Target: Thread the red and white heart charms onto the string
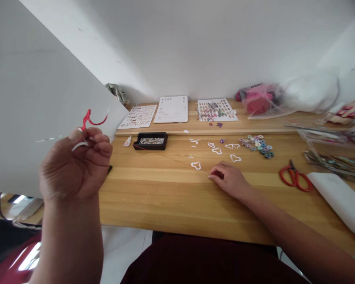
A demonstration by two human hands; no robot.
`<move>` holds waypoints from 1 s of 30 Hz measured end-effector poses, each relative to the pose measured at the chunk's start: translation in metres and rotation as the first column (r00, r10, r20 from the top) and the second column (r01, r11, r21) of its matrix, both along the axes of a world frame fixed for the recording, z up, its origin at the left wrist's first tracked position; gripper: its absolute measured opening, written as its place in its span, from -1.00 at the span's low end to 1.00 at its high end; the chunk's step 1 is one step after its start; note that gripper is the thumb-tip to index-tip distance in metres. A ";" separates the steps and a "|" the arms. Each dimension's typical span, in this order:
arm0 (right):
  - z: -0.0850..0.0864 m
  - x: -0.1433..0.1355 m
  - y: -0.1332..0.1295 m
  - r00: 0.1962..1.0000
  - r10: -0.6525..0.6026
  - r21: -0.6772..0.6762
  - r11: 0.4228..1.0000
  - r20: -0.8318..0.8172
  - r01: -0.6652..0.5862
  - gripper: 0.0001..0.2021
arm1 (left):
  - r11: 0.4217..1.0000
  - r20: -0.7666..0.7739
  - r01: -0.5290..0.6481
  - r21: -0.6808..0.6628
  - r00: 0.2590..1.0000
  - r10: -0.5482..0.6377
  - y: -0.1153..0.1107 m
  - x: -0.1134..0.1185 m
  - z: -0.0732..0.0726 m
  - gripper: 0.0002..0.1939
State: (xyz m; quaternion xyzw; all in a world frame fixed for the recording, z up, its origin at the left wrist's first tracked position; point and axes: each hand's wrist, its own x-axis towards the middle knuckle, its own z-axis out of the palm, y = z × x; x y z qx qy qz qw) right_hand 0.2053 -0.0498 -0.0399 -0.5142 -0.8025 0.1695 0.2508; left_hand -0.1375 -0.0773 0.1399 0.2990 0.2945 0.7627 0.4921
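Observation:
My left hand (pixel 77 165) is raised at the left, fingers pinched on a small curved piece wrapped in red thread (pixel 87 118). A thin white strip curves out by the thumb, and a pale tip ends the red curve. Low over the wooden table, my right hand (pixel 229 179) has thumb and forefinger closed on a fine thread (pixel 180 161). This thread stretches away to the left, towards the left hand. White cut-out outline shapes (pixel 196 165) lie just left of and behind the right hand.
Behind are a black tray of beads (pixel 150 141), a small white glue bottle (pixel 127 141) and cards with small pieces (pixel 217 109). Thread spools (pixel 258 144), red-handled scissors (pixel 296 179) and a white box (pixel 339 201) lie rightward. A grey panel (pixel 47 98) stands at left.

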 end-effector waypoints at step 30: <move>-0.012 0.017 -0.014 0.992 -0.100 0.200 0.973 -0.082 0.115 -0.81 | 0.992 0.096 -0.061 -0.111 0.993 0.071 -0.066 -0.020 -0.009 -0.85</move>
